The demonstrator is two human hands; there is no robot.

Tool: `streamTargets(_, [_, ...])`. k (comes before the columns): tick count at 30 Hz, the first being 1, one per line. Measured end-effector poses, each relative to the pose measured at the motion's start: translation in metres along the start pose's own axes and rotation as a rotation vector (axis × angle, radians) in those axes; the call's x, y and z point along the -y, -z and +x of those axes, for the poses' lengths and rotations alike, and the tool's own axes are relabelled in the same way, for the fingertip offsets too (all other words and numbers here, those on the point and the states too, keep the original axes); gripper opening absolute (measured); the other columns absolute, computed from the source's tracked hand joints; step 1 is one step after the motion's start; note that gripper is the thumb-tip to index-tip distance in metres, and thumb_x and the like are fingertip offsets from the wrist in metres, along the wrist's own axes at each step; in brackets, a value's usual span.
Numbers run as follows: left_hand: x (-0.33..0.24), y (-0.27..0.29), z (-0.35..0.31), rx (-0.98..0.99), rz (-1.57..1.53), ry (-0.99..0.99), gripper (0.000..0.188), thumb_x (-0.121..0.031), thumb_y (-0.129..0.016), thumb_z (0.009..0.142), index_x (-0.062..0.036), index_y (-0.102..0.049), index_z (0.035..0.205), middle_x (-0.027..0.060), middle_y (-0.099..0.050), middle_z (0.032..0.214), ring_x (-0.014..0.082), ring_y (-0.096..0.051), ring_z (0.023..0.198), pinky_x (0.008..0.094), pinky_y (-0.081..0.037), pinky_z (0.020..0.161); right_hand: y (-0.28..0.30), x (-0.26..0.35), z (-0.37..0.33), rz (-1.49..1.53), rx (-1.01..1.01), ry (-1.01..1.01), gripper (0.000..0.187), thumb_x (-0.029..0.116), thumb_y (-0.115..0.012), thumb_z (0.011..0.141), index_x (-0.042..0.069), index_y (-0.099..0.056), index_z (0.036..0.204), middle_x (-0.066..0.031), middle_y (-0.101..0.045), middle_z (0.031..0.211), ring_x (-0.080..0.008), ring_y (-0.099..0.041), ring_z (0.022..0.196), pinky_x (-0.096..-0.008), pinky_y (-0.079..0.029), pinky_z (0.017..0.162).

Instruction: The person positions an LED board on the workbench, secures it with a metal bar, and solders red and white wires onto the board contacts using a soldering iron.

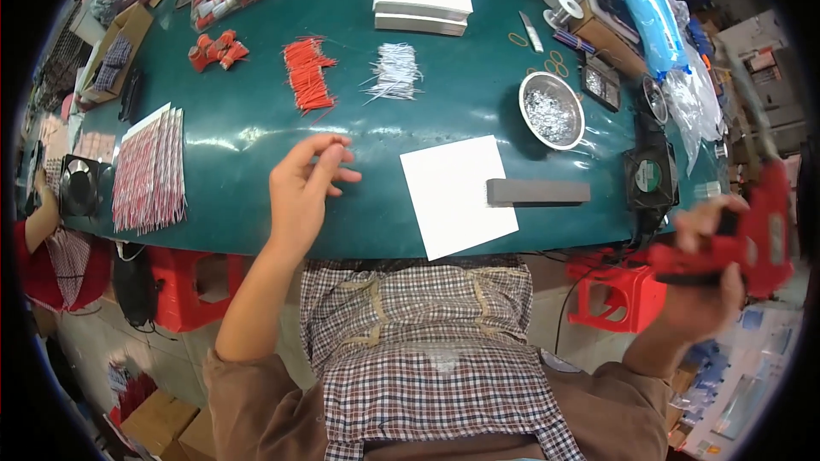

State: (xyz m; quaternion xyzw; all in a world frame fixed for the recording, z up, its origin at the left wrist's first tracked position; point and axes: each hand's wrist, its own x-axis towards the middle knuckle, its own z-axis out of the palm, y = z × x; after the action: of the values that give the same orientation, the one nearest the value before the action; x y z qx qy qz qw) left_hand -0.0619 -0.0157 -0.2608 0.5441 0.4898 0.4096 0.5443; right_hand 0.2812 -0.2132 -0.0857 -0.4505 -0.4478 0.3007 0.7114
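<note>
Beyond the right end of the green worktop's [231,154] near edge, the right hand [709,300] is gripping a red pistol-shaped tool [767,239], blurred. Inside that edge, the left hand [299,181] is hovering empty, fingers loosely curled. A white square sheet [444,196] is lying with one corner reaching the near edge, a dark-grey rectangular bar [542,193] overlapping its right side; brushing that corner could drag both off. Farther, toward the right edge, a round metal bowl [547,83] is holding silvery bits; a low tool swing could spill them.
</note>
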Motion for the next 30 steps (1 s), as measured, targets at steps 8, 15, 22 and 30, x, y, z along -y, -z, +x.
streamTargets(8, [-0.054, -0.074, -0.059, 0.921, -0.170, -0.323, 0.006, -0.010, -0.079, 0.096, -0.0062, -0.083, 0.098, 0.0223, -0.054, 0.158, 0.0311, -0.060, 0.136, 0.0446, -0.045, 0.115, -0.052, -0.095, -0.028, 0.029, 0.220, -0.316, 0.071, 0.049, -0.055, 0.109, -0.003, -0.039, 0.155, -0.0202, -0.061, 0.139, -0.0335, -0.055, 0.140, -0.0501, -0.041, 0.121])
streamTargets(15, [-0.055, -0.109, -0.081, 0.916, -0.112, -0.527, 0.014, -0.013, -0.083, 0.091, -0.0136, -0.082, 0.105, 0.0128, -0.054, 0.131, 0.0288, -0.062, 0.115, 0.0412, -0.052, 0.099, -0.041, -0.101, -0.043, -0.059, 0.436, -0.231, 0.063, 0.033, -0.059, 0.110, 0.003, -0.038, 0.161, -0.0191, -0.045, 0.159, -0.0306, -0.046, 0.148, -0.0486, -0.038, 0.122])
streamTargets(22, [-0.066, -0.078, -0.082, 0.568, -0.105, -0.565, 0.024, 0.001, -0.086, 0.082, -0.0091, -0.083, 0.103, 0.0183, -0.069, 0.123, 0.0307, -0.068, 0.114, 0.0369, -0.054, 0.093, 0.058, -0.082, -0.053, -0.371, 0.095, -0.451, 0.069, 0.026, -0.064, 0.107, 0.008, -0.031, 0.164, -0.0152, -0.055, 0.148, -0.0254, -0.046, 0.144, -0.0419, -0.033, 0.123])
streamTargets(30, [-0.064, -0.071, -0.085, 0.565, 0.092, -0.612, 0.018, -0.004, -0.086, 0.083, -0.0067, -0.083, 0.100, 0.0083, -0.077, 0.095, 0.0264, -0.060, 0.101, 0.0313, -0.051, 0.081, 0.144, 0.053, -0.010, -1.407, -0.210, 0.296, 0.051, 0.026, -0.071, 0.104, 0.006, -0.058, 0.149, -0.0098, -0.064, 0.145, -0.0208, -0.057, 0.136, -0.0377, -0.044, 0.114])
